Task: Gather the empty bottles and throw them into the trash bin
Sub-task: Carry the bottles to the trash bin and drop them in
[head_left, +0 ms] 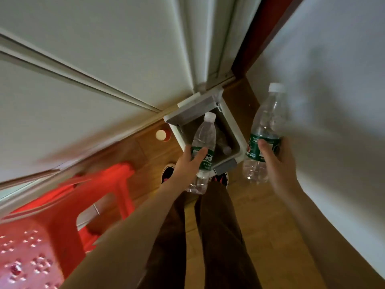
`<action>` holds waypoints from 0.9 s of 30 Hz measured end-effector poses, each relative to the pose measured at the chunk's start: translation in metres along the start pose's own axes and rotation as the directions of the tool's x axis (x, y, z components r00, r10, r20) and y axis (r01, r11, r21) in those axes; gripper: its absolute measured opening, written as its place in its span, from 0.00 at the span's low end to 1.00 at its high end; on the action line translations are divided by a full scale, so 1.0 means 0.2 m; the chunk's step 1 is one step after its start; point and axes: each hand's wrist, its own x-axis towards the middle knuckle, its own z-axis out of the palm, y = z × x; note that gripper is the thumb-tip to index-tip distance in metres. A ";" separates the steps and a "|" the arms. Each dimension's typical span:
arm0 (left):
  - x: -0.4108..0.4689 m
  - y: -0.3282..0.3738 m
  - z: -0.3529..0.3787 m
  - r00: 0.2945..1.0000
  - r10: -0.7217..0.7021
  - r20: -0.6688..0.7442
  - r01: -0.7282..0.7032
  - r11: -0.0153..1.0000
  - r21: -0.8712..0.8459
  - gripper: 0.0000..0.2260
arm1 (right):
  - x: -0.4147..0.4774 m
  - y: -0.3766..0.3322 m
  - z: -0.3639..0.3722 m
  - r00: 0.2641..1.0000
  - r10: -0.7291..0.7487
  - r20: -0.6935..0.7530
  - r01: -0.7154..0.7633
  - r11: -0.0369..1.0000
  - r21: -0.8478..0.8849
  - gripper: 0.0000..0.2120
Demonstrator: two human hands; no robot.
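I look straight down at a white trash bin [233, 130] standing on the wooden floor with its lid open. My left hand [188, 161] grips a clear empty bottle [205, 134] with a green label and white cap, held over the bin's opening. My right hand [275, 161] holds a second, similar bottle [265, 122] to the right of the bin, beside the white wall. Inside the bin lies another clear bottle [224, 146], partly hidden by the one in my left hand.
A red plastic stool [68, 205] stands at the lower left. A small red cup [163, 135] sits on the floor left of the bin. White panels rise behind the bin, a white wall at right. My legs and dark shoes [167, 173] are just before the bin.
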 end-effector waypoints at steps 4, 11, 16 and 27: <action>0.20 -0.06 0.15 0.999 -0.033 -0.037 0.028 0.992 -0.123 0.25 | 0.12 0.11 -0.02 0.998 -0.050 0.044 0.049 0.999 0.008 0.08; 0.36 -0.05 0.27 0.983 -0.104 -0.150 0.081 0.985 -0.150 0.28 | 0.21 0.16 -0.02 0.991 -0.100 0.086 0.099 0.995 0.014 0.18; 0.48 0.04 0.28 0.976 -0.070 -0.206 0.055 0.996 -0.075 0.26 | 0.26 0.16 0.01 0.986 -0.142 0.090 0.143 0.990 -0.002 0.21; 0.40 0.00 0.26 0.913 0.329 -0.242 -0.234 0.907 0.350 0.19 | 0.25 0.14 0.04 0.982 -0.097 0.162 0.099 0.995 -0.006 0.19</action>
